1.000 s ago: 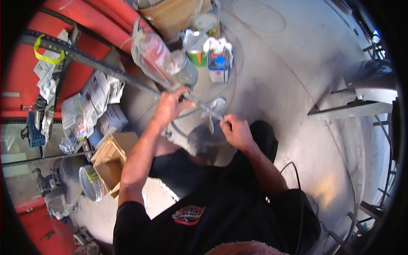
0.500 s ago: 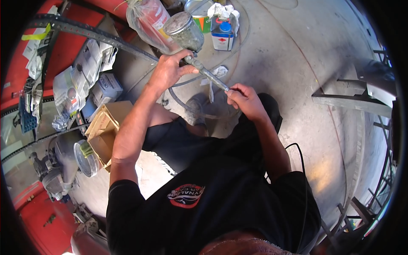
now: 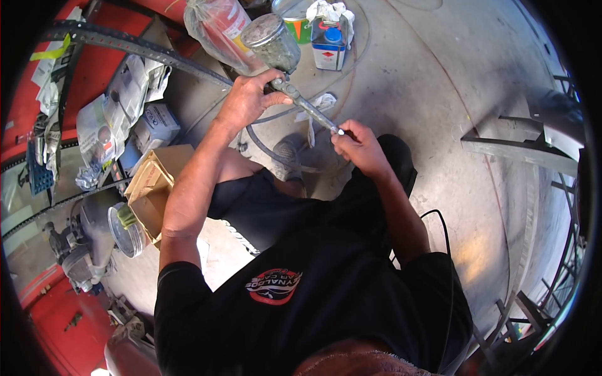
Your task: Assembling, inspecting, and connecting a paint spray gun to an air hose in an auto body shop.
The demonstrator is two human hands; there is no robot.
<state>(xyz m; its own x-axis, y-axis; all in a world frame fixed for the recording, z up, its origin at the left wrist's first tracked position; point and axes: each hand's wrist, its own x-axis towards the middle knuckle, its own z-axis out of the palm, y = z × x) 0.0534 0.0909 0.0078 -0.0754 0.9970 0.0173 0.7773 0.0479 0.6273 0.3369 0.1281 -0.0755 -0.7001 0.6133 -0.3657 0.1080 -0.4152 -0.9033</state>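
Observation:
My left hand (image 3: 248, 100) is wrapped round the body of a worn grey metal spray gun (image 3: 307, 109). The gun's round paint cup (image 3: 273, 44), smeared with grey, is beyond my knuckles. Its long barrel slants down to the right, ending in a pale tip. Closed at that tip are the thumb and fingers of my right hand (image 3: 360, 149); what the curled fingers cover is hidden. A grey hose (image 3: 258, 143) curves below my left hand toward the floor, by my shoe (image 3: 288, 156).
A blue-capped solvent can (image 3: 328, 47) topped with a crumpled cloth stands ahead, beside a green tin (image 3: 300, 28) and a plastic-wrapped red container (image 3: 216, 28). An opened cardboard box (image 3: 157, 182) and clear tub (image 3: 125, 230) are at left. Metal frames (image 3: 520, 150) stand at right.
My right fingers have shifted slightly at the barrel's end, so the pale tip shows more. My left hand keeps its hold, and the view has shifted a little.

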